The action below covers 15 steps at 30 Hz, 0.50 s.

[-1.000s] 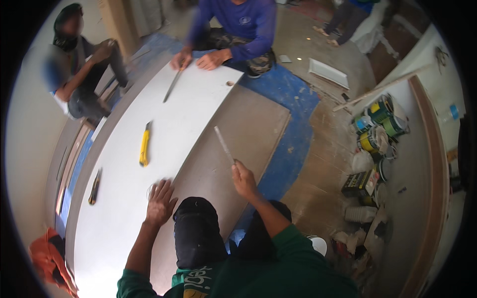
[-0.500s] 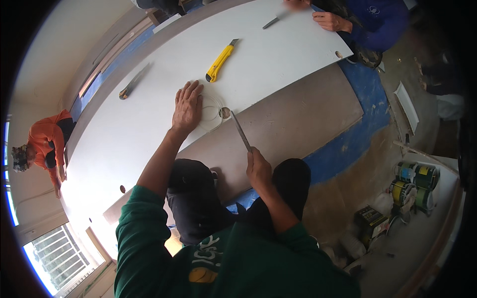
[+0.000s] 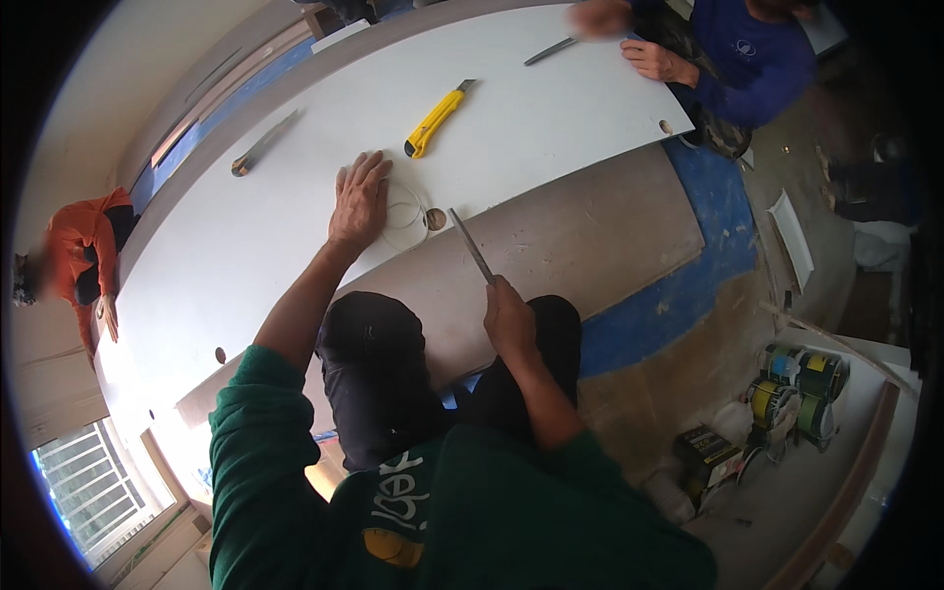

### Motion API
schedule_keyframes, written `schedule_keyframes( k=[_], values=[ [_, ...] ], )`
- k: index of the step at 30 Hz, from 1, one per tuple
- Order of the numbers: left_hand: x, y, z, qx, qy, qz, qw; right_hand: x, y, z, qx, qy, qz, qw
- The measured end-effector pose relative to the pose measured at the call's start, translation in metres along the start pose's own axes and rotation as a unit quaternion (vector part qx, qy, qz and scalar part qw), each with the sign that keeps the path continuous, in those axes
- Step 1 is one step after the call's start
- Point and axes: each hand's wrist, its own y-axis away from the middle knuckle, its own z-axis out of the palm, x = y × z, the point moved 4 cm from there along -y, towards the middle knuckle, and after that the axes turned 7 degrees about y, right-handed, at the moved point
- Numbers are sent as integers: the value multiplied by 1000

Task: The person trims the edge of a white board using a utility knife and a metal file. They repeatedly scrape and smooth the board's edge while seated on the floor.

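Observation:
My left hand lies flat, fingers spread, on a large white board that rests on the floor. Beside its fingertips is a round hole near the board's edge, with a pale ring mark around it. My right hand grips the handle of a long thin metal file. The file's tip points toward the hole and ends just right of it. A yellow utility knife lies on the board beyond my left hand.
A person in a blue top kneels at the board's far end with a metal tool nearby. Another tool lies at the board's left edge. A person in orange sits at left. Paint cans stand at right.
The view has swung and come closer to the board. My left hand stays pressed beside the hole, and the file in my right hand stays angled at it.

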Motion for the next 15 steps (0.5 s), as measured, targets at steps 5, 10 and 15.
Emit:
schedule_keyframes(
  k=[5, 10, 15],
  values=[
    [-1, -5, 0, 3, -15, 23, 1000, 19, -130, -36, 59, 30, 91, 994],
    [-3, -1, 6, 7, 11, 5, 1000, -12, -13, -25, -46, 24, 7, 999],
    [0, -1, 3, 4, 28, -21, 999, -13, -49, -33, -80, 78, 70, 991]
  ],
)
